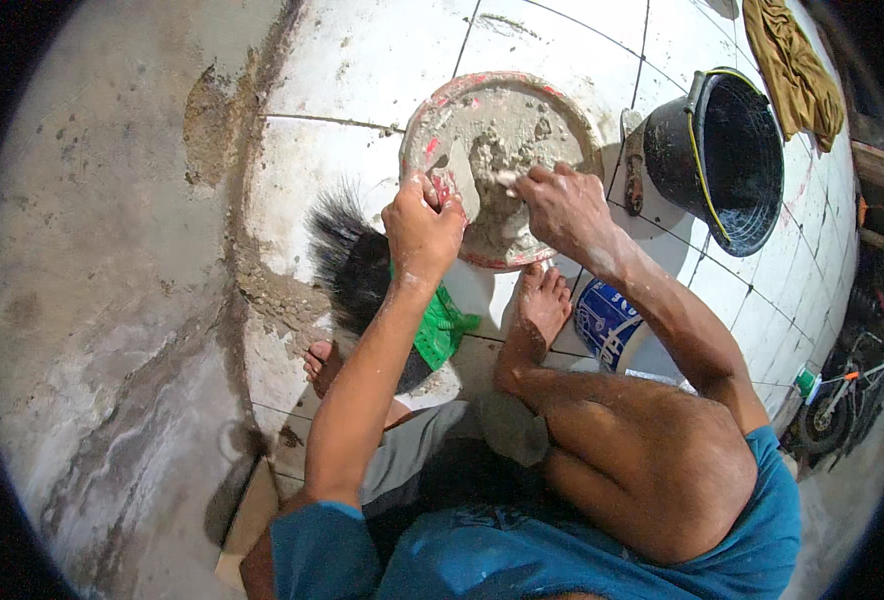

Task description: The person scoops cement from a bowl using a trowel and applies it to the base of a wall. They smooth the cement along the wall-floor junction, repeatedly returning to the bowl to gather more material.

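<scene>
A round, shallow basin (586, 130) with a red rim caked in grey stands on the tiles in front of me. Wet grey mortar (512, 115) lies in it, lumpy near the middle, with red patches showing through. My left hand (424, 228) is closed at the basin's near left side; what its fingers grip is hidden. Over the right part of the mortar, my right hand (567, 208) is closed too, with a small pale end showing at its fingertips. I cannot make out what it holds. Both hands and forearms carry grey smears.
A black bucket (667, 150) with a yellow handle lies tilted at right, beside a flat-bladed hand tool (633, 175). A green broom (442, 325) with black bristles lies left of my foot. A blue-and-white tub (602, 318) stands near my knee. Brown cloth (792, 70) lies far right; a rough wall (112, 250) rises left.
</scene>
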`<state>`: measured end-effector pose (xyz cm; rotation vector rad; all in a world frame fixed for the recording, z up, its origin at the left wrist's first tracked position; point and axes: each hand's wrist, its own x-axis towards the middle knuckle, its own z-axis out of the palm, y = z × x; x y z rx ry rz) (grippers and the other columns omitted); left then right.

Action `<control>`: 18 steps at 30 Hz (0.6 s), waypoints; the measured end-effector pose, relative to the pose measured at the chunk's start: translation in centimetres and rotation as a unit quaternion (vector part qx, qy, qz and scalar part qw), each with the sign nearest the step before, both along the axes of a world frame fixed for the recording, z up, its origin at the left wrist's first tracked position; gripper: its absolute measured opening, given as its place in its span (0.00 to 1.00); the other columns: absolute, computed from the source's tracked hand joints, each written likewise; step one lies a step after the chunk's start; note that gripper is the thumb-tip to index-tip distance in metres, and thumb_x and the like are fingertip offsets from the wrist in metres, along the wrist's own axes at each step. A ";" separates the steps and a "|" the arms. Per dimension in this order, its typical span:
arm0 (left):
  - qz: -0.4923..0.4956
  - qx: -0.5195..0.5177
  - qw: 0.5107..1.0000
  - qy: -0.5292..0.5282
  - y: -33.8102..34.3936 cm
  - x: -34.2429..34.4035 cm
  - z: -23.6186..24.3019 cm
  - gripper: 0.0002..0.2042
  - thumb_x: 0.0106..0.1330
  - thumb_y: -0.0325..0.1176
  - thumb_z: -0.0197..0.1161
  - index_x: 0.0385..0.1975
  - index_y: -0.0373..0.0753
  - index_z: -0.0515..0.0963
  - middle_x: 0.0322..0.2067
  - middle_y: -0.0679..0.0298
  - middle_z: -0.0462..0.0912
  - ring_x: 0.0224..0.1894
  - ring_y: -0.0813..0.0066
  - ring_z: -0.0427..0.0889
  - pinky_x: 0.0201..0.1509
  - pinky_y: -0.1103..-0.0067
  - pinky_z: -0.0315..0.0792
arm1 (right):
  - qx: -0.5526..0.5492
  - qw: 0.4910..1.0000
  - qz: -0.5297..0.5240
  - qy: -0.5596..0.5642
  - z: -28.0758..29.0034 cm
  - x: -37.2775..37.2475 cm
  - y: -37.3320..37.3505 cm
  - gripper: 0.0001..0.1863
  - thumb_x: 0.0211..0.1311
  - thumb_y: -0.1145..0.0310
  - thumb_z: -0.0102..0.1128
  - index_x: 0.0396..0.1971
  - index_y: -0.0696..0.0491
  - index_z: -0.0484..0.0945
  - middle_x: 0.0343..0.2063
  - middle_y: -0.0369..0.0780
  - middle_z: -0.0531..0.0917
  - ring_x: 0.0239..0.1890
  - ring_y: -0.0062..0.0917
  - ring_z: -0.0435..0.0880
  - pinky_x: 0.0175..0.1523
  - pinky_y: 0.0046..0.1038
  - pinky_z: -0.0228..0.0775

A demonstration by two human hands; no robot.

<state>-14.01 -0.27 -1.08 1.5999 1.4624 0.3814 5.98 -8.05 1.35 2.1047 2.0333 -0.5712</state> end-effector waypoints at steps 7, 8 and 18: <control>0.009 0.021 1.000 0.006 0.4 0.0 0.2 0.16 0.54 0.29 0.76 0.25 0.35 0.70 0.20 0.54 0.79 0.26 0.53 0.81 0.36 0.63 0.74 | 0.132 0.991 0.029 0.008 0.6 1.8 2.7 0.11 0.56 0.70 0.60 0.38 0.52 0.87 0.37 0.41 0.87 0.39 0.39 0.88 0.38 0.42 0.85; 0.000 0.040 0.999 0.004 0.4 -0.1 0.2 0.16 0.54 0.29 0.76 0.25 0.35 0.70 0.21 0.54 0.79 0.26 0.53 0.81 0.36 0.62 0.74 | 0.080 0.996 0.022 0.011 -0.4 1.2 2.3 0.12 0.54 0.70 0.60 0.39 0.53 0.87 0.37 0.41 0.87 0.37 0.40 0.88 0.37 0.41 0.84; -0.001 -0.001 1.000 0.015 -0.1 0.4 0.7 0.15 0.55 0.31 0.75 0.27 0.34 0.73 0.22 0.53 0.81 0.27 0.52 0.83 0.37 0.62 0.75 | -0.002 1.000 0.010 0.003 -0.6 1.0 0.7 0.15 0.57 0.73 0.57 0.43 0.51 0.86 0.39 0.41 0.89 0.38 0.40 0.90 0.44 0.41 0.85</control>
